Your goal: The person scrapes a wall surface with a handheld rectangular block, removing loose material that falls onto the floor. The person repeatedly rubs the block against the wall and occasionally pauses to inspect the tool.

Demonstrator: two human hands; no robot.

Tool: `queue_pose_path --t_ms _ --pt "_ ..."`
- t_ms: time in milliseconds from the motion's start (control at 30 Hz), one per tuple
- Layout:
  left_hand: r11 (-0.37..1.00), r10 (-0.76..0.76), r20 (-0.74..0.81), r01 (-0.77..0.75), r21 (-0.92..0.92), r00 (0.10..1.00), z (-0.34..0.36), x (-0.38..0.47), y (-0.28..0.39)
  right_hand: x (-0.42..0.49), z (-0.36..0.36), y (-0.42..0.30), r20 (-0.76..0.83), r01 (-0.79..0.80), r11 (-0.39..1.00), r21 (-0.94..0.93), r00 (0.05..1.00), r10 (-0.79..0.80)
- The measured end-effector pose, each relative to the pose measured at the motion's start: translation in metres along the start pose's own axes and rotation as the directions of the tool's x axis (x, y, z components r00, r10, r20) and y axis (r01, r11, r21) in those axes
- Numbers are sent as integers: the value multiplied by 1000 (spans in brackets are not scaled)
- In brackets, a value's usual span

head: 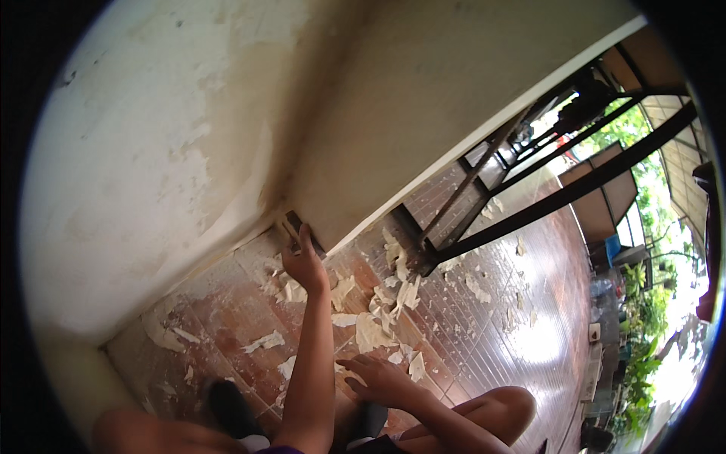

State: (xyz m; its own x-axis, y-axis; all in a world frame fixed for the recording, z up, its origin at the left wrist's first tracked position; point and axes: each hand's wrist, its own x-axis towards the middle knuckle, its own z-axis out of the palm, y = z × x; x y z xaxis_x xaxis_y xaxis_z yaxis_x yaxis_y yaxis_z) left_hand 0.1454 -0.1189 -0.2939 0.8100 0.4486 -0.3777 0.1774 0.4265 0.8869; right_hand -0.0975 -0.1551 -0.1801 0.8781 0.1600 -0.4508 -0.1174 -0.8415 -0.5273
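My left hand (305, 264) reaches to the foot of the inside corner between two plastered walls. It grips a flat hand tool (293, 220), perhaps a scraper, largely hidden by the fingers. The pale wall (187, 142) on the left is patchy, with its surface coat partly gone; the wall on the right (408, 102) looks smoother and shaded. My right hand (380, 377) hovers near my right knee, fingers spread, holding nothing. Around and beneath both arms, pale peeled flakes (371, 332) lie scattered on the reddish-brown tiled floor (238, 323).
A dark metal frame (510, 213) stands on the floor right of the wall's edge. My dark shoes (232, 406) are below, between my bent knees. Green plants (641, 363), containers and a blue object (612, 248) line the far right, beside bright daylight.
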Motion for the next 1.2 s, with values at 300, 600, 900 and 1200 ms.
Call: queue_pose_path --t_ms 300,600,900,1200 --pt "981 69 81 -82 176 994 1 10 6 1 3 -2 47 10 999 -46 999 -8" --pt "994 -41 96 51 -101 995 10 16 4 1 2 -3 23 -27 1000 0 999 27" --pt "981 -140 75 149 -125 987 14 8 2 4 0 -5 26 -37 999 23 999 36" --pt "979 -73 40 79 -190 997 14 5 5 -2 -4 -2 18 -68 998 16 998 67"
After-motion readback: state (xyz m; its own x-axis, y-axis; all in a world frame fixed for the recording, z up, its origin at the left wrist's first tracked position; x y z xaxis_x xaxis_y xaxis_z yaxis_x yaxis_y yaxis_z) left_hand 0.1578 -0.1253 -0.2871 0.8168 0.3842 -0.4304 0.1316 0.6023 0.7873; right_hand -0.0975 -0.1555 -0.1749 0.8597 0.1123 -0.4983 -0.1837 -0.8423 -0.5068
